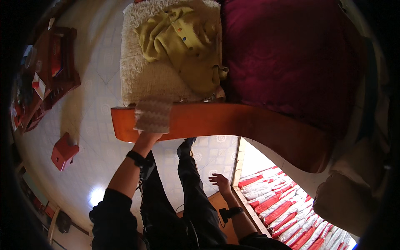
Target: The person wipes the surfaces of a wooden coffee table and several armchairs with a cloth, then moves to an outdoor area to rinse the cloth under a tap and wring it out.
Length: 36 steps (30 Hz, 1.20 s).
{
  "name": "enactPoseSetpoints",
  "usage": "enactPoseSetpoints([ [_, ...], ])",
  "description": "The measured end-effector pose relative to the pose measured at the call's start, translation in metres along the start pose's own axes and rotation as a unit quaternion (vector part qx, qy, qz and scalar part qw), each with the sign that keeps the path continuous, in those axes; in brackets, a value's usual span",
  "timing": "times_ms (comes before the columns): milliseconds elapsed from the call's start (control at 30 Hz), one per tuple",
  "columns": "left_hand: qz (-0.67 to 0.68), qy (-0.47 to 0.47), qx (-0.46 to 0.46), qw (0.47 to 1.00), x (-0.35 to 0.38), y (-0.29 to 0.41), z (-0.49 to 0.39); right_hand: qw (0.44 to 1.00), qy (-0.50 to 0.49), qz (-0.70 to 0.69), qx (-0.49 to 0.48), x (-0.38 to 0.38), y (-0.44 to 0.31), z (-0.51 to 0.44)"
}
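Observation:
A grey-brown patterned cloth (153, 115), slightly blurred, lies over the left end of an orange-brown wooden armrest (215, 120). My left hand (149, 136) holds the cloth against the wood; the cloth hides most of its fingers. My right hand (221, 183) hangs over the floor beside my leg, fingers apart, with nothing in it. Just beyond the armrest, a yellow-green buttoned garment (184, 47) lies crumpled on a cream shaggy seat cover (134, 75).
Dark red fabric (290, 53) covers the seat back at right. A red plastic stool (64, 152) stands on the tiled floor (100, 103) at left, below a wooden table (47, 78) with objects. Several red-and-white long bundles (287, 206) lie past the threshold at lower right.

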State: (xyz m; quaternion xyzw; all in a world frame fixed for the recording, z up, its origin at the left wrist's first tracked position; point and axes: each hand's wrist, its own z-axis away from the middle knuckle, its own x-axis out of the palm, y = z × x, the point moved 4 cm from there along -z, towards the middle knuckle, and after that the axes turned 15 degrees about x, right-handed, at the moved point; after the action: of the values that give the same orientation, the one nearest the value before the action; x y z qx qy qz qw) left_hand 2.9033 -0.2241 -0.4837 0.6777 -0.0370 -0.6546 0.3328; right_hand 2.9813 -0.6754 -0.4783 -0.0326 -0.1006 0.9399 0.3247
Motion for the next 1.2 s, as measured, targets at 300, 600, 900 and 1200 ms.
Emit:
enactPoseSetpoints([
  [300, -0.042, 0.025, -0.024, 0.999, 0.038, 0.068, -0.050, 0.978, 0.062, 0.157, -0.121, 0.082, -0.079, 0.017],
  [600, -0.052, 0.076, 0.055, 0.994, 0.058, 0.125, -0.086, 0.815, 0.252, 0.351, -0.385, 0.093, -0.257, 0.017],
  [900, -0.033, -0.012, -0.039, 0.999, -0.014, 0.021, 0.025, 0.809, 0.218, 0.393, -0.379, 0.223, -0.290, -0.012],
  [1200, 0.033, -0.035, -0.115, 0.992, -0.035, -0.049, 0.132, 0.840, 0.223, 0.227, -0.440, 0.311, -0.258, -0.023],
])
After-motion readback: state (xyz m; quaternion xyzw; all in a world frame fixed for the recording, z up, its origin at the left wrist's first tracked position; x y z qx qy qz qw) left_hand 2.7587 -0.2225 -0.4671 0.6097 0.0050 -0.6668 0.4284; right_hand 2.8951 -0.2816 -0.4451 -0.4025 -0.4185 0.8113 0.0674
